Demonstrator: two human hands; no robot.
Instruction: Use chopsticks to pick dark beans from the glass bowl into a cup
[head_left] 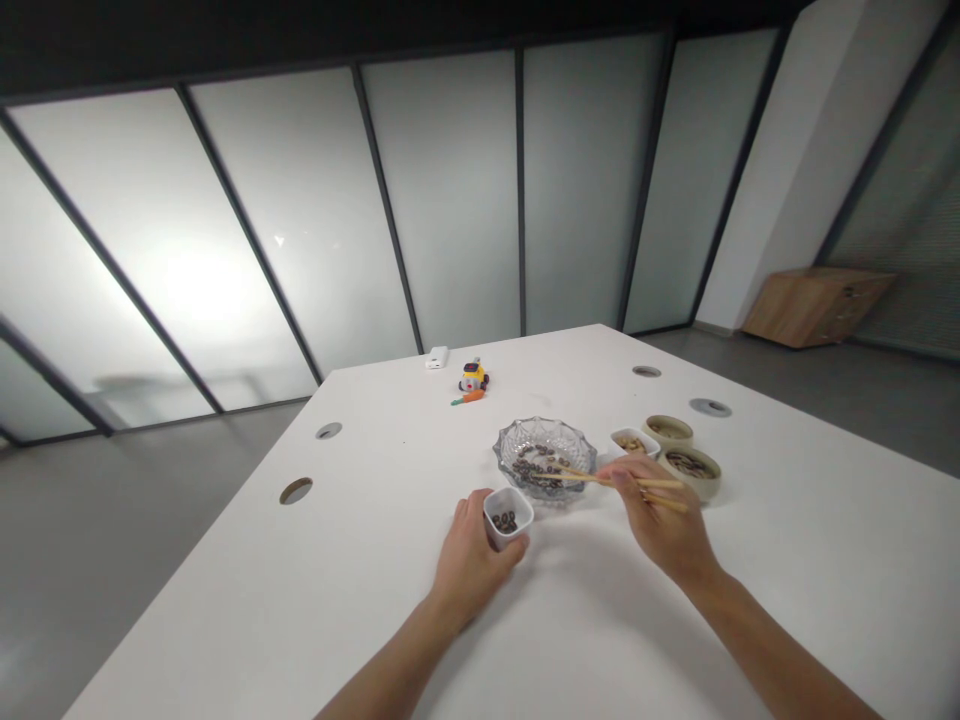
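Just ahead of your hands, the glass bowl point(525, 434) holds dark bean-like pieces point(534, 470). Your right hand point(667, 525) grips wooden chopsticks point(589, 478), their tips inside that bowl. Your left hand point(469, 555) curls around a small white cup point(522, 509) containing similar pieces. Beyond your right hand stand a white dish point(614, 449) and two beige bowls point(709, 487).

Well off the surface point(390, 500)'s left edge, your wooden chopsticks point(585, 477) enter a glass bowl point(559, 432) of dark beans point(531, 470); your white cup point(504, 500) holds some.
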